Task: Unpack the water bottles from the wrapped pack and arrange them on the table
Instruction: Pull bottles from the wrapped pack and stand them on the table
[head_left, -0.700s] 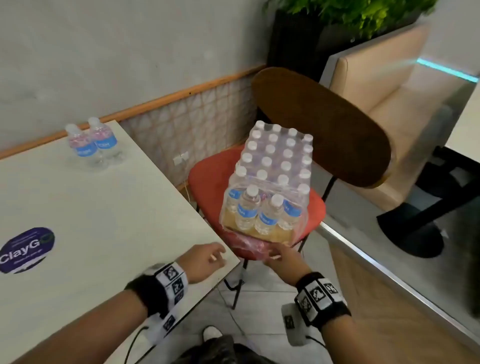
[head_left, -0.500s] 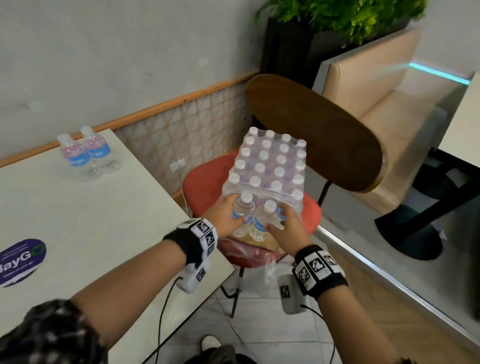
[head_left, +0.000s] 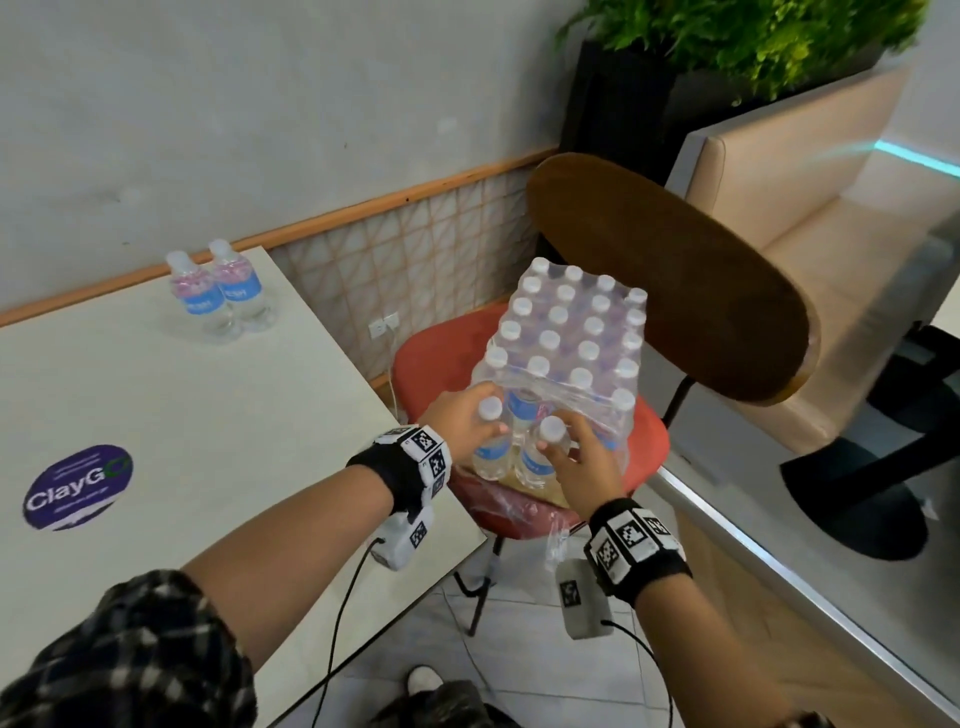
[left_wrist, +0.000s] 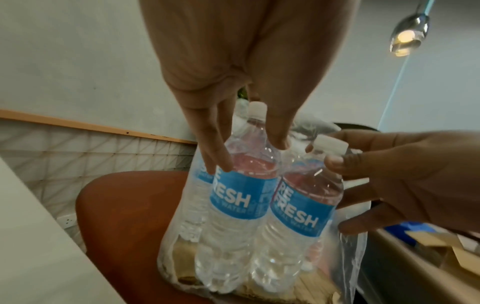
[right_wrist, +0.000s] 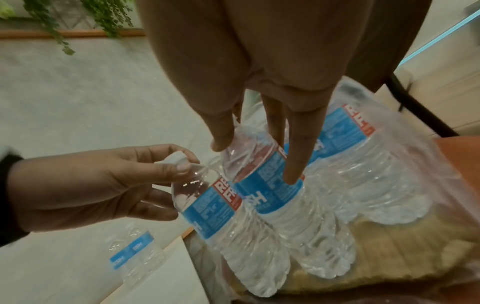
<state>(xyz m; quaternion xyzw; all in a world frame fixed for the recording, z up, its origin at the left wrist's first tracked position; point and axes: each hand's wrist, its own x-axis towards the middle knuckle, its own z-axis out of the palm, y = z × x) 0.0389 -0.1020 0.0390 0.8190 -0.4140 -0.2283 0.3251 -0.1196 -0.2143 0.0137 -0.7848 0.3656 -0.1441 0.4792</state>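
Observation:
A shrink-wrapped pack of water bottles (head_left: 569, 332) stands on a red chair seat (head_left: 431, 358), its near side torn open. My left hand (head_left: 480, 421) grips the neck of the front left bottle (head_left: 491, 452), also seen as the left bottle (left_wrist: 233, 197) under my left hand (left_wrist: 250, 154). My right hand (head_left: 558, 447) grips the neck of the bottle beside it (head_left: 535, 460); the right wrist view shows that bottle (right_wrist: 270, 193) under my right hand (right_wrist: 257, 162). Two unpacked bottles (head_left: 221, 293) stand at the far edge of the white table (head_left: 208, 441).
The chair's brown backrest (head_left: 675, 280) rises just behind the pack. A beige bench (head_left: 810, 218) and a dark planter (head_left: 618, 98) stand beyond it. A purple sticker (head_left: 78, 486) lies on the table. Loose plastic wrap (head_left: 524, 506) hangs over the seat's front edge.
Both hands rose from the table corner and the pack's lower front edge to the two front bottles and took hold of their necks. The left bottle now tilts outward.

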